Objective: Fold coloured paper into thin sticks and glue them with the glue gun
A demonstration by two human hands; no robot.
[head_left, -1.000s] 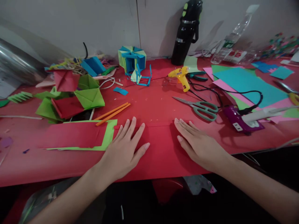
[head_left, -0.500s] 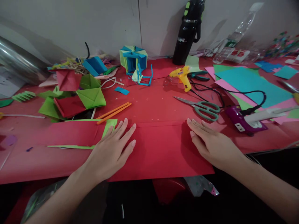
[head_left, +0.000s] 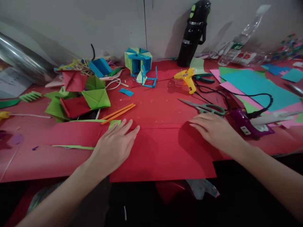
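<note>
A red paper sheet (head_left: 161, 154) lies in front of me, its near edge jutting past the table edge. A narrow folded strip (head_left: 163, 126) runs along its far edge. My left hand (head_left: 115, 143) rests open and flat on the sheet's left side, fingers pointing away. Over the far right corner, my right hand (head_left: 213, 132) has its fingers stretched out close together, hiding that corner. Grey-handled scissors (head_left: 205, 107) lie just beyond the right hand. Beside the left hand is a red panel with green edges (head_left: 75, 134), with two orange sticks (head_left: 119, 113) behind it.
A yellow glue gun (head_left: 187, 78) and a black bottle (head_left: 193, 41) stand farther back. On the right are a purple power socket (head_left: 246, 121) and coloured paper sheets (head_left: 260, 85). Folded green and red paper pieces (head_left: 80, 97) and a blue-green paper lantern (head_left: 138, 61) sit to the left and back.
My right hand has shifted slightly up and right, now overlapping the scissors' handles, with its fingers closer together. My left hand stays on the sheet. The view has shifted slightly.
</note>
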